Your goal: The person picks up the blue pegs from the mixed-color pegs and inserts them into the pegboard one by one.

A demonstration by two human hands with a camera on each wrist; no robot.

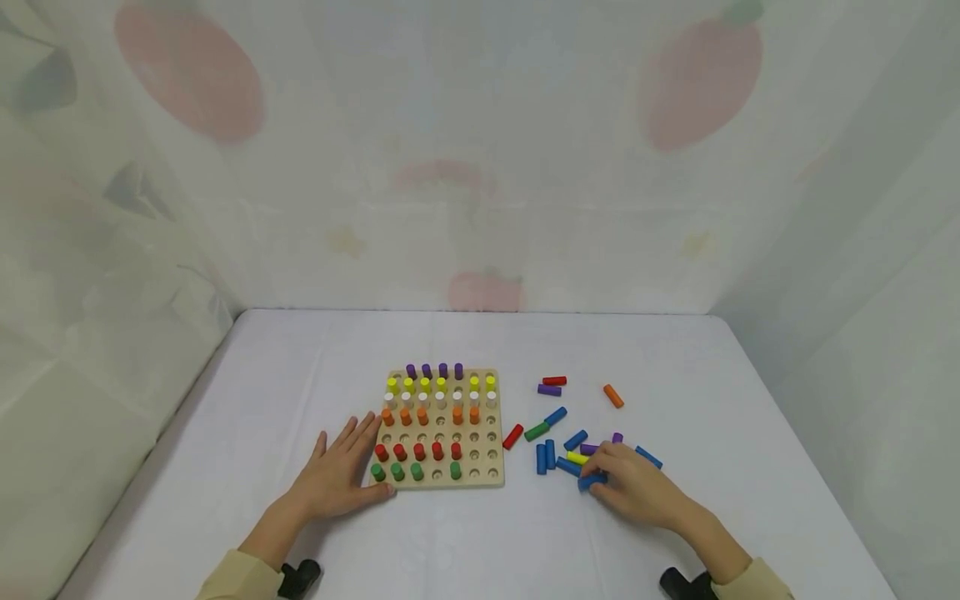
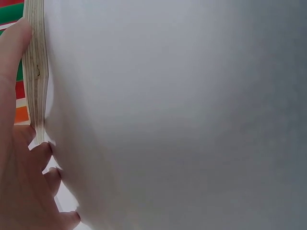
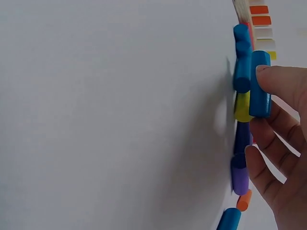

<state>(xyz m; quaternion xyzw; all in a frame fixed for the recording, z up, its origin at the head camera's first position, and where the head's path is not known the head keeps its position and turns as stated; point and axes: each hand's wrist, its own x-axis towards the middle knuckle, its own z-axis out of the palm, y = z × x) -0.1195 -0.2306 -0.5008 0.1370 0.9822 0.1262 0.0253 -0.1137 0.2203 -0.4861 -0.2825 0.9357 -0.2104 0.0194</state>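
Note:
A wooden pegboard (image 1: pixel 480 477) lies on the table, with rows of purple, yellow, white, orange, red and green pegs standing in it. Spread along its left side, my left hand (image 1: pixel 337 479) has its fingers stretched out and the thumb at the front left corner. The left wrist view shows the thumb against the board's layered edge (image 2: pixel 37 72). To the right of the board, my right hand (image 1: pixel 637 487) pinches a blue peg (image 3: pixel 260 96) between thumb and fingers, over the loose pegs. A yellow peg (image 1: pixel 577 458) and another blue peg (image 1: pixel 568 467) lie beside that hand.
More loose pegs are scattered right of the board: a red peg (image 1: pixel 513 437) by its edge, a green peg (image 1: pixel 536 432), an orange peg (image 1: pixel 613 396) farther back, and several blue and purple ones. A white cloth covers the table (image 1: pixel 315 350); a printed curtain (image 1: pixel 585 233) hangs behind.

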